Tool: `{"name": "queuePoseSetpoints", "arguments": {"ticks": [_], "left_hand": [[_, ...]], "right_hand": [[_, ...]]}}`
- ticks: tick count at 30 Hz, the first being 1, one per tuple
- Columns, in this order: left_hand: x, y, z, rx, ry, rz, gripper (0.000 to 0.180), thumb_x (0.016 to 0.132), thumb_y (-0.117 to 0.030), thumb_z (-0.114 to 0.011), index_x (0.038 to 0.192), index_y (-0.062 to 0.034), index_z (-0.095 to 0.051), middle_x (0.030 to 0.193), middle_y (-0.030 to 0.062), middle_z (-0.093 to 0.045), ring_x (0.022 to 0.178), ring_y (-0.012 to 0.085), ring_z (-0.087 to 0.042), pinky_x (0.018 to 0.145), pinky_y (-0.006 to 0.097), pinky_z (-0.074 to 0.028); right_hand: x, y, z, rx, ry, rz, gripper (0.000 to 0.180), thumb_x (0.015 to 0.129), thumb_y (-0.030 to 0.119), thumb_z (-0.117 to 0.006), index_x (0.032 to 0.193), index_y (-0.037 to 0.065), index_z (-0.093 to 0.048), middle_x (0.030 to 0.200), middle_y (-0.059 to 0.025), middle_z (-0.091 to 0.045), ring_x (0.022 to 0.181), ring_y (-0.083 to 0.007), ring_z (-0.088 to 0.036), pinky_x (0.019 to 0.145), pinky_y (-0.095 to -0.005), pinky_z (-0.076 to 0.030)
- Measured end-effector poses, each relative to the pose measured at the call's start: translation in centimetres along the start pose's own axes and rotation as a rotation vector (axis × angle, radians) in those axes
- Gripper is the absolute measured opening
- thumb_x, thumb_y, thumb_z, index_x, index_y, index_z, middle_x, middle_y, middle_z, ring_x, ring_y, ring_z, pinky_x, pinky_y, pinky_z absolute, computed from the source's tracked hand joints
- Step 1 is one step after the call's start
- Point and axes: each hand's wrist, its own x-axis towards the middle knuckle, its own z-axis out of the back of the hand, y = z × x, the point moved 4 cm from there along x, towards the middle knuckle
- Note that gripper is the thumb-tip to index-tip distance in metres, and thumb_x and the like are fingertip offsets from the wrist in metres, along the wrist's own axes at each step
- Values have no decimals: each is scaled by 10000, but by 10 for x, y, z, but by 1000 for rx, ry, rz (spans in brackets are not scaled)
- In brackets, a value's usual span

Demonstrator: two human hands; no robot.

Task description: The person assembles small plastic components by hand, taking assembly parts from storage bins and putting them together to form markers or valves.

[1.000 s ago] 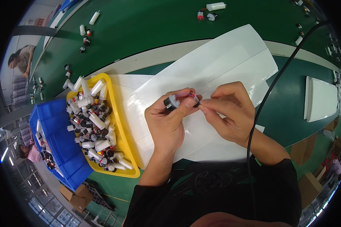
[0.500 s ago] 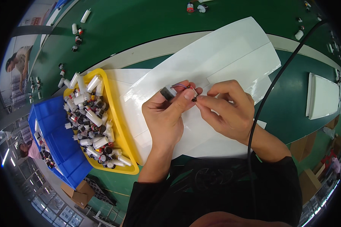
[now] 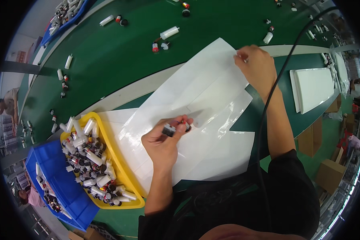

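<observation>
My left hand [image 3: 161,146] is closed around a small dark grey cylindrical part [image 3: 169,130] with a pale end. Between its thumb and fingertips is a small red-and-black piece [image 3: 186,125]; whether the two are joined cannot be made out. This hand is above white glossy sheets [image 3: 212,156] on the table. Away from it, at the far right, my right hand [image 3: 257,69] is raised over the sheets' far corner, close to the green belt. Its thumb and fingers are curled together, and what they hold, if anything, is too small or hidden to name.
A yellow bin [image 3: 122,176] heaped with white cylinders and small parts stands at left, beside a blue bin [image 3: 62,180]. Small part groups lie on the green belt [image 3: 140,68] beyond. A black cable [image 3: 282,78] crosses my right arm. White stacked sheets [image 3: 314,90] lie right.
My right hand has left my left hand and moved far and to the right, toward the belt. The left hand keeps the cylindrical part. The whole view has shifted.
</observation>
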Motion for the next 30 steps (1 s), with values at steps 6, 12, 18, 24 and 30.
{"name": "queuePoseSetpoints", "arguments": {"ticks": [6,12,18,24,30], "left_hand": [[2,2,-3,-83,204,110,139,777,99,-668,916,100,-656,884,174,-680,816,277,-691,739,354,-578],[-9,10,-11,-212,549,389,158,718,95,-692,872,81,-659,849,201,-671,759,338,-695,646,392,-591],[-8,25,-20,-108,387,515,123,762,69,-682,883,75,-658,887,195,-678,806,314,-696,705,365,-585],[-12,30,-21,72,252,380,147,795,-5,-702,919,66,-669,837,134,-681,786,194,-682,721,280,-555],[-13,26,-29,520,319,227,148,811,-58,-712,909,49,-684,733,25,-658,666,38,-554,606,178,-439]], "right_hand": [[-14,11,-2,43,195,32,119,768,95,-625,841,16,-675,820,-126,-637,729,-291,-648,676,-356,-515],[4,15,-8,18,311,357,108,736,44,-637,839,12,-636,818,-95,-606,729,-256,-638,653,-342,-501],[31,19,-21,-159,870,599,104,663,77,-634,718,28,-561,801,-74,-584,710,-277,-590,649,-371,-478],[4,8,-14,-11,579,745,157,611,11,-644,671,34,-501,734,-62,-534,622,-246,-568,578,-343,-476],[-13,-5,5,224,394,579,192,592,-88,-618,712,8,-504,747,-59,-520,584,-183,-561,547,-289,-486]]}}
